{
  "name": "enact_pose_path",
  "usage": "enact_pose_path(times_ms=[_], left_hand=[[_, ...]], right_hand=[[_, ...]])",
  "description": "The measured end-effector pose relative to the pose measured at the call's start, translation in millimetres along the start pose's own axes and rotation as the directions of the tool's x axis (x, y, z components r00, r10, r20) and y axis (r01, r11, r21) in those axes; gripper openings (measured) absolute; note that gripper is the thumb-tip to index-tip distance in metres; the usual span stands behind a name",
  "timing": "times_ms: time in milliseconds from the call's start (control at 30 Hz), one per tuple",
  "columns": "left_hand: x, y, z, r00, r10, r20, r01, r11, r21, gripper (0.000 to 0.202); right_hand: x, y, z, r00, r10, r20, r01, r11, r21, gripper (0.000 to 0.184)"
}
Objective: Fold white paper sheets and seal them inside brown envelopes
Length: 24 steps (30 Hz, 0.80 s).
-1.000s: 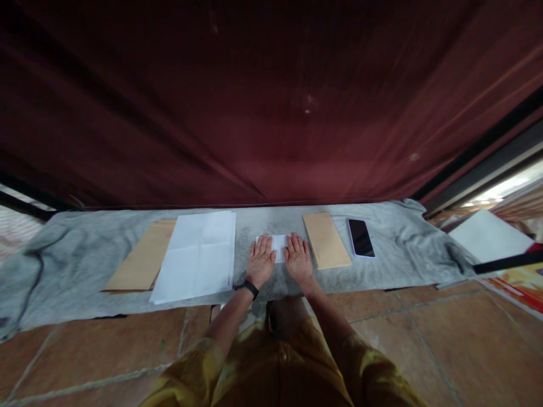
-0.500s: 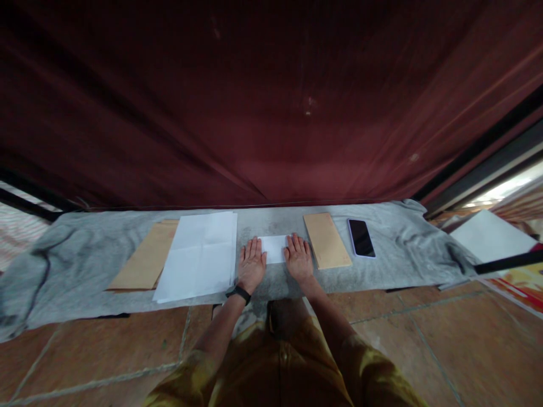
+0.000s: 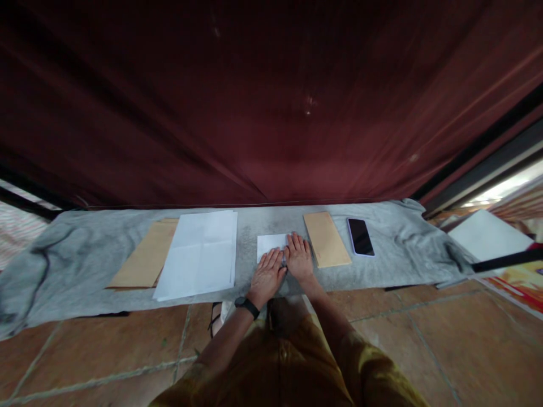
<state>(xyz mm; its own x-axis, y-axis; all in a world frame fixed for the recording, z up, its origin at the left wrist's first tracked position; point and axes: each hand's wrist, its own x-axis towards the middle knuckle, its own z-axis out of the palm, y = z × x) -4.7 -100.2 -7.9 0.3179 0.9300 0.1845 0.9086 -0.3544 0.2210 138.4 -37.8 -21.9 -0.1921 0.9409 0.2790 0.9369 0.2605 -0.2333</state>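
Note:
A small folded white paper [image 3: 268, 242] lies flat on the grey cloth in front of me. My left hand [image 3: 267, 275], with a dark band at the wrist, rests flat over the paper's near edge, fingers stretched forward. On the paper's right end lies my right hand [image 3: 299, 257], also flat with its fingers extended. The two hands are close together, and they hide the near and right parts of the paper. Just right of my right hand is a brown envelope [image 3: 326, 240].
Large white sheets [image 3: 201, 254] with crease lines lie to the left, partly over more brown envelopes [image 3: 144, 257]. A phone [image 3: 360, 237] in a pale purple case sits at the right. The grey cloth [image 3: 403, 243] ends at a dark red curtain [image 3: 271, 141] behind.
My left hand has slid from the paper's left end rightward and nearer to me, close beside my right hand. The right hand has stayed in place.

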Motion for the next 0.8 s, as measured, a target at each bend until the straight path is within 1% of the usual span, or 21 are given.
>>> enact_pose_path(times_ms=[100,167,233,300,367,467,567,800], left_hand=[[-3.8,-6.0,-4.4,1.000,0.002,0.020,-0.002,1.000,0.011,0.054],[-5.8,-9.2,-6.4,1.000,0.007,0.028,-0.007,1.000,0.009,0.056],[-6.7,-10.4,-6.9,0.999,0.006,0.033,-0.006,1.000,0.004,0.056],[-6.6,-10.0,-6.9,0.999,0.005,0.039,-0.005,1.000,0.002,0.056],[-6.6,-9.3,-7.0,0.999,0.009,0.049,-0.009,1.000,0.002,0.057],[-9.2,-10.3,-8.0,0.999,0.010,0.050,-0.011,1.000,0.007,0.056],[-16.4,-15.4,-9.6,1.000,-0.008,0.028,0.008,1.000,0.013,0.056],[-35.2,-29.2,-14.9,0.997,-0.080,-0.005,0.080,0.996,0.036,0.059]], right_hand=[[0.2,0.0,-4.1,1.000,0.019,-0.013,-0.018,0.999,0.036,0.050],[-2.6,-0.5,-8.4,1.000,-0.009,-0.018,0.010,0.997,0.078,0.049],[-8.9,-2.1,-13.1,0.994,-0.106,0.002,0.104,0.986,0.132,0.048],[-17.6,-4.6,-17.4,0.974,-0.224,0.046,0.213,0.961,0.175,0.047],[-26.2,-6.7,-20.9,0.956,-0.280,0.093,0.260,0.949,0.180,0.047],[-34.8,-6.4,-24.5,0.957,-0.257,0.131,0.239,0.961,0.140,0.047],[-38.2,-2.2,-26.2,0.960,-0.244,0.140,0.229,0.967,0.115,0.047],[-46.1,7.2,-24.2,0.977,-0.193,0.088,0.188,0.980,0.065,0.051]])
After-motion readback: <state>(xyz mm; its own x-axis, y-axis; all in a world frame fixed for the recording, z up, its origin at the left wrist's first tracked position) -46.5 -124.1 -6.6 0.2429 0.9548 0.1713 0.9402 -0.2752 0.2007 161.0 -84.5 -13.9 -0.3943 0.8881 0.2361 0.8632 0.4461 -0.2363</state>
